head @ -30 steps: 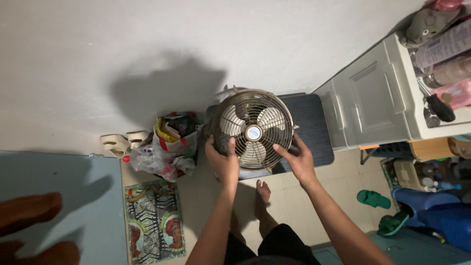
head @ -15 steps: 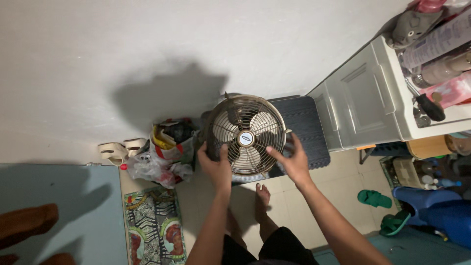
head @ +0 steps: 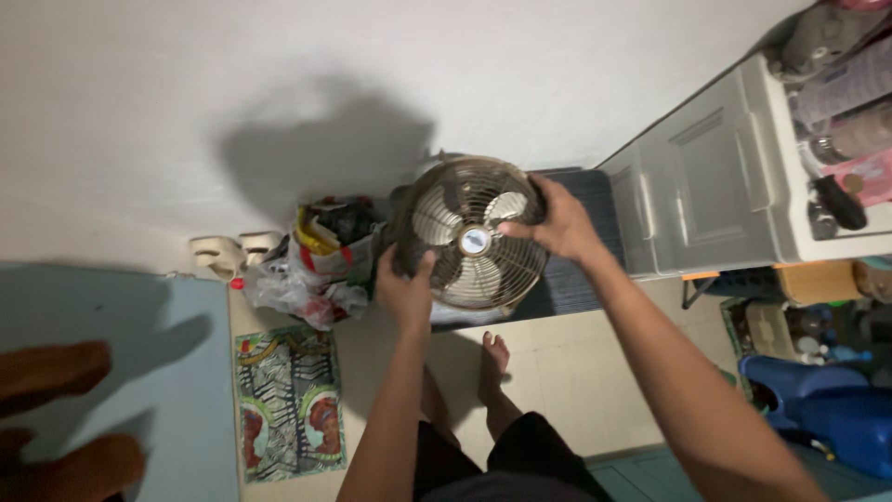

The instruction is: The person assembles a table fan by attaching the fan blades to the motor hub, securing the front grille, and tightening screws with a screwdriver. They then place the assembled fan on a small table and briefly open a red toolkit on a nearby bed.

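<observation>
A round table fan (head: 472,244) with a beige wire guard and pale blades stands on a dark low table (head: 581,270) against the white wall. My left hand (head: 405,286) grips the lower left rim of the guard. My right hand (head: 550,223) lies over the upper right rim of the guard, fingers curled on the wire. My bare feet (head: 493,357) stand on the tiled floor below the fan.
A heap of plastic bags (head: 311,265) lies left of the fan, with pale sandals (head: 221,253) beyond it. A patterned mat (head: 288,400) covers the floor at left. A white plastic drawer cabinet (head: 715,186) with bottles on top stands right. Green slippers and a blue container (head: 818,409) sit lower right.
My right hand has moved from the lower right side of the guard up to its upper right rim. My left hand keeps its hold on the lower left rim.
</observation>
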